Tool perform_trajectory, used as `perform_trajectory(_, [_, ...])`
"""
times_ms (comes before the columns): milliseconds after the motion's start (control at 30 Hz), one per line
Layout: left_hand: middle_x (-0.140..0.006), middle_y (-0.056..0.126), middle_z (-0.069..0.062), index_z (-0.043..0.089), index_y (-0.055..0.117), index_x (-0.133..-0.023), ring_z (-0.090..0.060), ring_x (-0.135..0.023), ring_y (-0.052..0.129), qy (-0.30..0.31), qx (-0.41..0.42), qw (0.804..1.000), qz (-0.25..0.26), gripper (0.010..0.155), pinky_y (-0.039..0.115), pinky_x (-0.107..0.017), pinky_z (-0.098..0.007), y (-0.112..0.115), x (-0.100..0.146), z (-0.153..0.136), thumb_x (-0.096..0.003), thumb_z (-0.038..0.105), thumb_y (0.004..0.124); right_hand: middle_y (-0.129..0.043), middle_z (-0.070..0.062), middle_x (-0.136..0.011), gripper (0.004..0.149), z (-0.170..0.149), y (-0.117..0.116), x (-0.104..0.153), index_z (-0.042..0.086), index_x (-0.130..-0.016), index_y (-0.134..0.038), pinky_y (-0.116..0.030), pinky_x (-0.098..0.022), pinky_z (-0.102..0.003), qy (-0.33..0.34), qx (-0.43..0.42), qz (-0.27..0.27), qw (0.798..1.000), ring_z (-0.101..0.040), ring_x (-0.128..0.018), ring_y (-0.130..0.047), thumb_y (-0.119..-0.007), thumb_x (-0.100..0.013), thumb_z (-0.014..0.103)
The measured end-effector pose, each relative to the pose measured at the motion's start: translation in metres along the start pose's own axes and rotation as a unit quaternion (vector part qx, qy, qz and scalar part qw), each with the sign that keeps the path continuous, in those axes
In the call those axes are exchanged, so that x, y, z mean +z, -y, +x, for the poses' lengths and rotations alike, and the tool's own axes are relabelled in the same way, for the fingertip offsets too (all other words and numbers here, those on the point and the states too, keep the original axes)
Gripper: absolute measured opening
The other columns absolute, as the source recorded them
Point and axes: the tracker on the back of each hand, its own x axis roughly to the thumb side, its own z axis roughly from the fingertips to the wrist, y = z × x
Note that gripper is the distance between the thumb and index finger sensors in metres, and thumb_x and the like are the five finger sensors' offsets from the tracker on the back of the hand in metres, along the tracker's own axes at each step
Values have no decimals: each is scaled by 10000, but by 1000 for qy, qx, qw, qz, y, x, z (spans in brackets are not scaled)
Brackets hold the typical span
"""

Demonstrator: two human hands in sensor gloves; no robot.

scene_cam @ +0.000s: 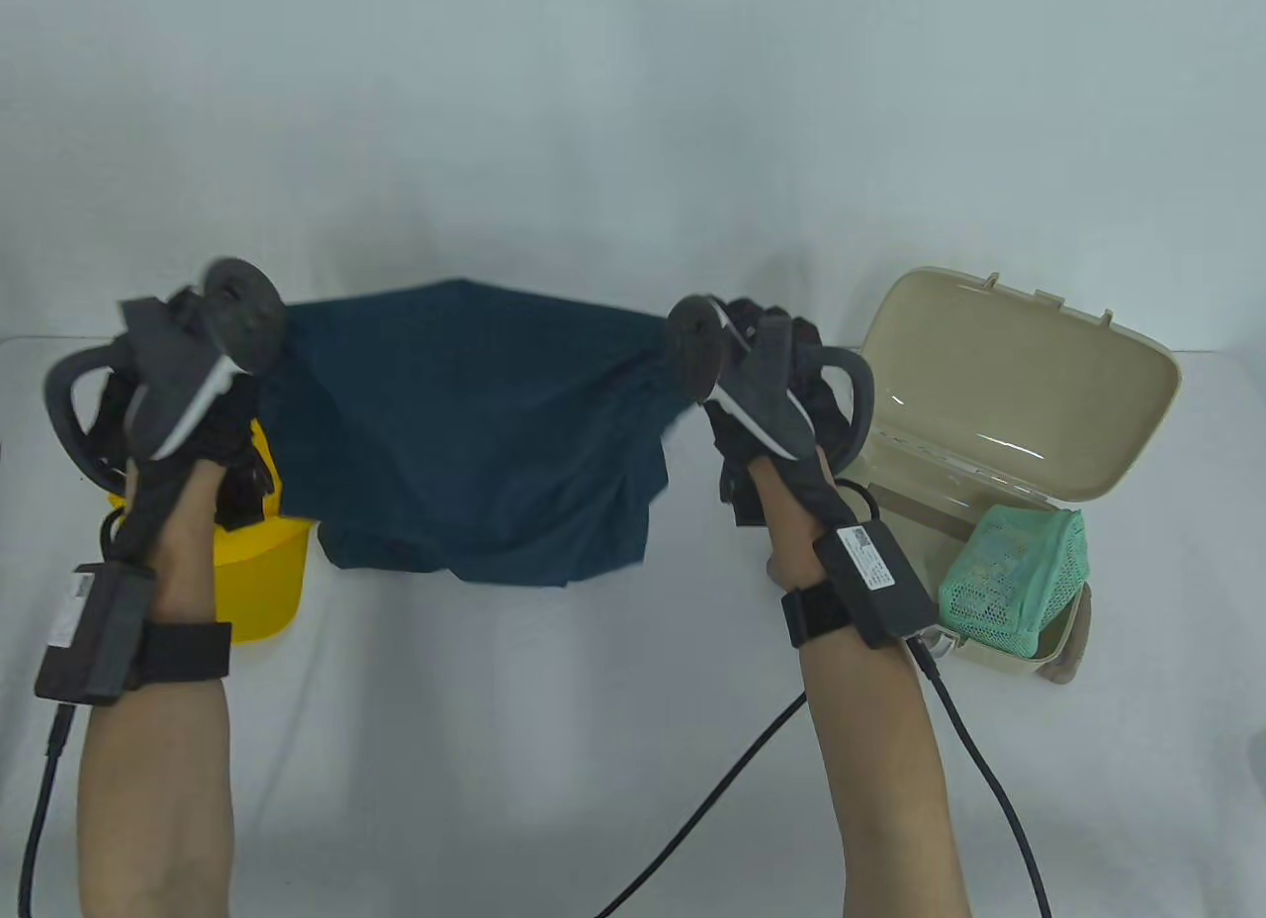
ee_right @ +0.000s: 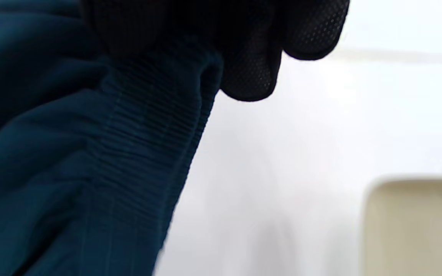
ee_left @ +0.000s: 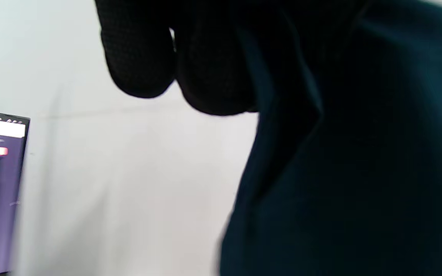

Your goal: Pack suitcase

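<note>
Both hands, left hand [scene_cam: 213,413] and right hand [scene_cam: 767,384], grip a dark teal garment [scene_cam: 465,433], hanging creased.

We see a dark teal garment [scene_cam: 465,433] spread between both raised hands, its lower edge hanging crumpled just above the table. To the right we see a beige suitcase [scene_cam: 1029,413] with its lid open upright, a green mesh pouch [scene_cam: 1014,582] resting inside.

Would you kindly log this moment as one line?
left hand: grips dark teal cloth garment | right hand: grips it | garment: spread, lifted | beige plastic suitcase: open
</note>
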Motion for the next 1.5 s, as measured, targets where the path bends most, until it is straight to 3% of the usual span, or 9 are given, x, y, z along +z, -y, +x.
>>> perform_trajectory(100, [-782, 914, 95, 349, 752, -924, -47, -493, 990, 40, 19, 991, 128, 415, 839, -597, -379, -59, 26, -12, -512, 381, 713, -895, 81, -870, 425, -6, 35, 10, 327, -897, -742, -749, -683, -452, 34, -25, -74, 996, -165, -788, -950, -722, -498, 471])
perform_trajectory(200, [-774, 927, 85, 342, 776, -915, -71, -486, 994, 127, 38, 988, 85, 414, 837, -596, -390, -51, 58, -23, -504, 370, 727, -887, 90, -881, 428, -20, 21, 38, 333, -906, -728, -749, -689, -443, 68, -25, -69, 995, -158, -800, -946, -711, -502, 475])
perform_trajectory(367, [-764, 949, 78, 339, 803, -908, -83, -477, 1007, 226, -88, 949, -202, 415, 842, -593, -400, 77, 118, -42, -498, 362, 747, -881, 100, -893, 429, -47, -85, 117, 343, -909, -722, -753, -689, -439, 127, 50, 50, 989, -156, -813, -943, -706, -500, 473])
perform_trajectory(500, [-764, 945, 90, 348, 796, -906, -76, -484, 1008, 257, -220, 842, -421, 416, 841, -600, -397, 196, 176, -51, -494, 371, 741, -892, 115, -886, 430, -57, -176, 193, 360, -893, -737, -765, -681, -437, 215, 155, 181, 947, -150, -813, -951, -720, -478, 472])
perform_trajectory(600, [-777, 940, 104, 355, 790, -908, -74, -514, 1019, 294, -299, 769, -483, 418, 833, -621, -407, 239, 210, -41, -493, 379, 739, -901, 126, -880, 430, -54, -203, 229, 368, -882, -748, -765, -681, -442, 290, 215, 252, 898, -148, -819, -951, -726, -465, 474])
perform_trajectory(700, [-787, 945, 114, 364, 791, -909, -77, -541, 1032, 309, -310, 741, -509, 424, 831, -631, -414, 255, 226, -34, -488, 394, 746, -896, 92, -884, 442, -54, -203, 240, 345, -886, -749, -765, -675, -453, 308, 238, 278, 878, -166, -812, -951, -734, -463, 468])
perform_trajectory(900, [-998, 839, 14, 316, 686, -1033, -197, -795, 967, 262, -200, 772, -543, 661, 754, -685, -507, 251, 212, -44, -442, 613, 707, -896, 38, -901, 528, -62, -187, 230, 295, -922, -751, -755, -662, -490, 285, 174, 413, 847, -223, -814, -944, -663, -472, 557])
perform_trajectory(1067, [-1220, 507, -43, 346, 424, -1144, -313, -1097, 662, 221, -129, 825, -504, 807, 625, -761, -563, 253, 202, -48, -436, 656, 657, -838, 10, -974, 596, -60, -176, 208, 272, -986, -686, -753, -659, -479, 230, 116, 357, 898, -256, -874, -897, -619, -484, 584])
perform_trajectory(1500, [-1252, 269, 28, 383, 301, -1145, -375, -1168, 414, 164, -152, 771, -596, 822, 527, -804, -580, 269, 206, -79, -468, 590, 719, -475, -175, -1172, 871, -45, -224, 231, 120, -1126, -368, -649, -708, -575, 243, 223, 436, 838, -435, -1058, -618, -564, -465, 653])
